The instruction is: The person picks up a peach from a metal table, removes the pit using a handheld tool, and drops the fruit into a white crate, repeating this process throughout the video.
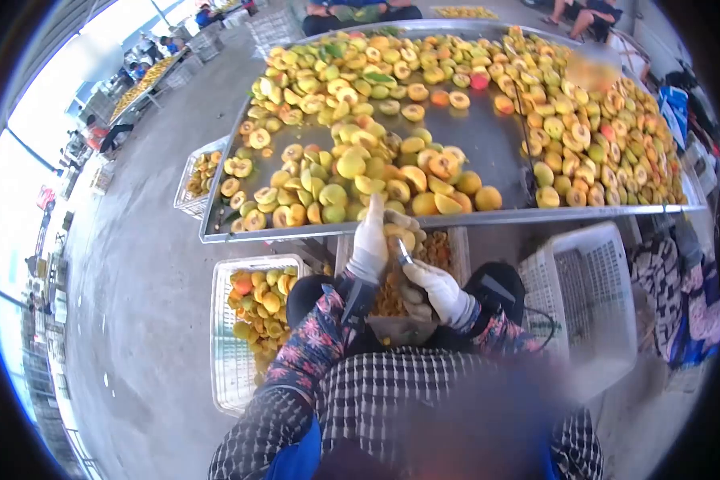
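Three crates (248, 336) sat below counter (488, 144): left held peaches (256, 300), middle pits. Left hand (370, 244) fingers clamped halved peach (400, 236); right hand (436, 290) fingers gripped knife (405, 253).

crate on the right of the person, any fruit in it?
No: the white crate on the person's right shows only bare mesh, while the crate on the left holds fruit.

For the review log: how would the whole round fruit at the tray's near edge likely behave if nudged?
The whole fruit looks round and uncut, so it would probably roll. It lies near the low rim of the metal tray, which might stop it. The smooth, shiny tray surface likely gives little friction.
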The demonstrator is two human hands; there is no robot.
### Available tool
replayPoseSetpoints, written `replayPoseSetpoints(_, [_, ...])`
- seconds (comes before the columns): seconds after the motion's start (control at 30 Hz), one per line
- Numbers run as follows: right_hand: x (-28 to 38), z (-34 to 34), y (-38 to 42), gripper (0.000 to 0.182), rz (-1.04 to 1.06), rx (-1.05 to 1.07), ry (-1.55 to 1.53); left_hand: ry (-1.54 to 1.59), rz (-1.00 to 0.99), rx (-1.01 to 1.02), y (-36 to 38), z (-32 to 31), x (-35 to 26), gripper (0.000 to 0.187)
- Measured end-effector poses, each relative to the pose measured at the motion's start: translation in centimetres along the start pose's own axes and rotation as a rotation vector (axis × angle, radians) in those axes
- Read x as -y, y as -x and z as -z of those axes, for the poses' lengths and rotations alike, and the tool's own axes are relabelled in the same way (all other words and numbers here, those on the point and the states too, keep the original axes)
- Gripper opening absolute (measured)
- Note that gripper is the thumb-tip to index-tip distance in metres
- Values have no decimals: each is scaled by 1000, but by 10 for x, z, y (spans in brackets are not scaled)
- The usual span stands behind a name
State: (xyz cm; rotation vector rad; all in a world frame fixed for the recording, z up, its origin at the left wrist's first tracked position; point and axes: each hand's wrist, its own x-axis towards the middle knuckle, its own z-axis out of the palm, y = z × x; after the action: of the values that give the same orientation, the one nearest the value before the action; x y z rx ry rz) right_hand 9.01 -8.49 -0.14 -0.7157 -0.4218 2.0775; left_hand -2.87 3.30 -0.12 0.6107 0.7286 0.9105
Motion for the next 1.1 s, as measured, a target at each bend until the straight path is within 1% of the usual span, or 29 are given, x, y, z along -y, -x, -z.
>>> replayPoseSetpoints(0.03, [3,-11,-1,20,-39,-93,5,-13,-17,-23,-3,2,1,65])
replayPoseSetpoints(0.13, [1,6,-9,20,-105,106,-175,-12,46,-28,-2,1,-5,62])
replayPoseSetpoints(0.17, [1,8,-9,22,-126,161,-191,53,88,-52,-5,3,-1,63])
replayPoseSetpoints(0.2, [5,-8,-3,22,-80,6,-182,60,45,-106,-1,-2,-1,64])
replayPoseSetpoints(0.27, [5,-7,-4,21,-82,4,-133,107,63,-69,-5,0,4,64])
replayPoseSetpoints(0.3, [5,-9,-2,19,-45,-21,-53,-147,29,46,-18,15,8,64])
replayPoseSetpoints(0.33, [4,-11,-3,17,-32,-133,115,-203,-48,65,-14,9,9,62])
replayPoseSetpoints(0.37, [4,-12,-2,17,-42,-188,161,-396,-73,69,-17,11,9,60])
replayPoseSetpoints(0.4, [4,-5,-3,19,-109,-203,88,-707,-338,108,-10,8,4,58])
replayPoseSetpoints(0.43, [3,12,-4,25,-155,-97,-47,-563,-111,55,-3,-1,-3,59])
replayPoseSetpoints(0.47, [3,17,-5,32,-193,64,-201,-454,-124,53,-9,1,4,59])
replayPoseSetpoints(0.53, [4,13,-5,36,-146,35,-254,-429,-205,54,-15,7,16,58])
replayPoseSetpoints(0.57, [3,17,-6,37,-167,74,-303,-497,-287,-20,-17,13,19,58])
replayPoseSetpoints(0.6, [-2,24,-8,37,-158,45,-251,-559,-366,-71,-20,16,25,58])
replayPoseSetpoints(0.63, [-2,22,-7,37,-174,93,-295,-610,-438,-104,-23,11,32,58])
replayPoseSetpoints(0.67, [-1,21,-4,36,-177,134,-340,-422,-264,-83,-19,3,23,58])
replayPoseSetpoints(0.7, [-3,27,-2,34,-173,125,-315,-227,-264,-62,-21,1,23,54])
replayPoseSetpoints(0.73, [-7,29,-1,32,-185,131,-298,-230,-207,-155,-4,-13,4,54])
replayPoseSetpoints(0.77, [-4,25,1,30,-136,55,-282,-232,-287,-229,-2,-15,0,53])
replayPoseSetpoints(0.8, [-2,23,4,29,-124,32,-197,-261,-280,-308,-14,0,2,51])
replayPoseSetpoints(0.87, [2,23,12,27,-110,-16,-25,-178,-291,-306,-28,29,-1,51])
replayPoseSetpoints(0.9, [1,22,15,21,-72,-40,-2,-52,-255,-247,-19,28,-11,51])
replayPoseSetpoints(0.93, [-3,22,11,19,23,-141,120,69,-214,-195,-7,25,-19,51])
replayPoseSetpoints(0.97, [-7,21,4,18,117,-242,240,111,-142,-229,0,18,-26,53])
replayPoseSetpoints(1.0, [-7,21,-4,17,216,-346,366,79,-153,-208,2,19,-23,53])
replayPoseSetpoints(1.03, [-2,20,-10,21,300,-332,422,48,-164,-180,1,20,-20,54])
replayPoseSetpoints(1.07, [3,19,-17,21,455,-322,664,17,-173,-149,-1,20,-15,55])
replayPoseSetpoints(1.1, [7,16,-25,22,608,-312,906,-33,-203,-167,-4,18,-11,56])
